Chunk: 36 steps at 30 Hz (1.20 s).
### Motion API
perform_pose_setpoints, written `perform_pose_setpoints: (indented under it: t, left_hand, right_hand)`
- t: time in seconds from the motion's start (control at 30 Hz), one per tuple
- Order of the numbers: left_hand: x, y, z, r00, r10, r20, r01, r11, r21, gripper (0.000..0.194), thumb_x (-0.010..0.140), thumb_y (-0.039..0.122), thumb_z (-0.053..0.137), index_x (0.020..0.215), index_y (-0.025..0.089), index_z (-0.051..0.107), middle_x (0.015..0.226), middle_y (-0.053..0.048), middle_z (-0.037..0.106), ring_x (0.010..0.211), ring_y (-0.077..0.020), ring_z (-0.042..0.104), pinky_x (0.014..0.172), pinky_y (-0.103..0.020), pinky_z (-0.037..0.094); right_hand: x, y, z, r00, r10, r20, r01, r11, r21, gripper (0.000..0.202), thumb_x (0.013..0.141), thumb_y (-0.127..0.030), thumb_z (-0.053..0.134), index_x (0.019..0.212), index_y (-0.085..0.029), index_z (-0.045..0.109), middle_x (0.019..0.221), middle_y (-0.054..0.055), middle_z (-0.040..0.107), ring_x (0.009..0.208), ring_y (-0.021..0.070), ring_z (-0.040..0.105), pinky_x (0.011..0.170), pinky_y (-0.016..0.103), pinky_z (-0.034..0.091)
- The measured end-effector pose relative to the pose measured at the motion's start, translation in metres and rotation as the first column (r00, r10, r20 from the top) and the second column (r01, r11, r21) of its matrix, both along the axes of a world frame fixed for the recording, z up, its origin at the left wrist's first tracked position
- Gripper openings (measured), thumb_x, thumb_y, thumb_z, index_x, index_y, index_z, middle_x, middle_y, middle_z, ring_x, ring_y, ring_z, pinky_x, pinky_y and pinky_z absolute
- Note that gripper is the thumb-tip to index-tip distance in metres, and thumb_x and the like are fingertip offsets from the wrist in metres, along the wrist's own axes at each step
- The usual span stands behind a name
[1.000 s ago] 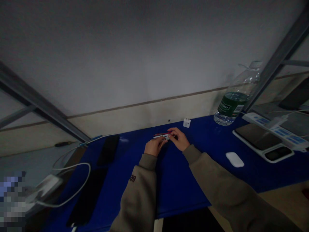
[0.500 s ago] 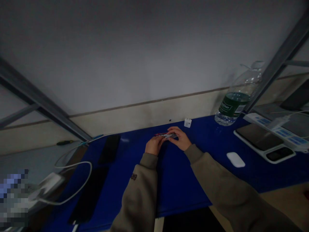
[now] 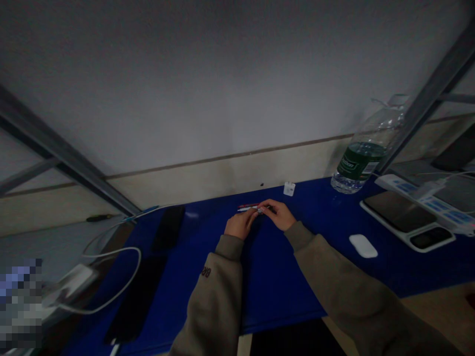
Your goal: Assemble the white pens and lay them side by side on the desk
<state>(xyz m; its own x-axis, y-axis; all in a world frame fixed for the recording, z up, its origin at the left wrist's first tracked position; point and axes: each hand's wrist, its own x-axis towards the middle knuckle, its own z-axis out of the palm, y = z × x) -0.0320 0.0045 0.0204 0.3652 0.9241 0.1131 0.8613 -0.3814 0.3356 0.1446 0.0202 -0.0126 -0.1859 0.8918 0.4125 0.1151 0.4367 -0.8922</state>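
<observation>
Several slim pens lie together in the middle of the blue desktop (image 3: 267,277), a red pen (image 3: 248,205) behind a white pen (image 3: 244,209). My left hand (image 3: 238,225) is closed at their near side, its fingertips on the white pen. From the right, my right hand (image 3: 279,214) pinches the pens' other end, fingertips nearly meeting those of the left. Both hands cover much of the pens, so their exact number is hidden.
A white plug adapter (image 3: 289,188) and a large water bottle (image 3: 358,155) stand at the back. Rightward are a white oval case (image 3: 363,245), a scale (image 3: 403,217) and a power strip (image 3: 445,207). Dark phones (image 3: 168,228) and a white cable (image 3: 139,269) lie left.
My fingers have drawn slightly lower and closer together. More of the red and white pens' left ends shows beyond my left fingertips.
</observation>
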Motion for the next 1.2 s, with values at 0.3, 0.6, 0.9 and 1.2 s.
perform_pose_setpoints:
  t: [0.3, 0.6, 0.9, 1.2]
  left_hand:
    - [-0.002, 0.000, 0.002, 0.998, -0.045, 0.045, 0.045, 0.999, 0.003, 0.037, 0.093, 0.042, 0.034, 0.119, 0.027, 0.056, 0.109, -0.005, 0.066, 0.099, -0.0180, 0.061, 0.082, -0.026, 0.046]
    - [-0.011, 0.009, -0.004, 0.967, -0.196, 0.162, 0.202, 0.979, -0.020, 0.038, 0.095, 0.039, 0.029, 0.107, 0.023, 0.061, 0.099, -0.002, 0.068, 0.087, -0.0149, 0.063, 0.078, -0.023, 0.045]
    - [-0.011, 0.011, -0.010, 0.981, -0.119, 0.156, 0.117, 0.993, 0.018, 0.036, 0.095, 0.034, 0.028, 0.098, 0.018, 0.060, 0.087, -0.005, 0.066, 0.080, -0.0146, 0.061, 0.072, -0.024, 0.043]
    - [-0.010, 0.003, -0.002, 0.989, 0.144, 0.014, -0.145, 0.989, 0.024, 0.059, 0.088, 0.062, 0.024, 0.093, 0.022, 0.067, 0.075, -0.006, 0.067, 0.072, -0.0183, 0.063, 0.060, -0.025, 0.039]
  right_hand:
    - [0.004, -0.005, 0.009, 0.994, -0.040, 0.099, 0.022, 0.983, 0.180, 0.015, 0.085, -0.026, 0.055, 0.092, -0.022, 0.068, 0.089, 0.003, 0.066, 0.089, 0.0175, 0.059, 0.083, 0.034, 0.045]
    - [0.007, -0.009, 0.016, 0.987, -0.043, 0.152, 0.010, 0.978, 0.207, 0.029, 0.085, -0.021, 0.055, 0.112, -0.027, 0.063, 0.102, 0.004, 0.065, 0.098, 0.0196, 0.057, 0.090, 0.038, 0.043]
    - [0.010, 0.000, 0.004, 0.997, -0.077, -0.026, 0.079, 0.995, 0.063, 0.032, 0.085, -0.030, 0.054, 0.115, -0.022, 0.059, 0.096, 0.005, 0.063, 0.087, 0.0172, 0.059, 0.080, 0.033, 0.047]
    - [0.012, 0.003, 0.002, 0.977, -0.147, -0.153, 0.134, 0.987, -0.092, 0.035, 0.081, -0.041, 0.057, 0.109, -0.019, 0.060, 0.083, 0.005, 0.065, 0.072, 0.0173, 0.060, 0.064, 0.030, 0.048]
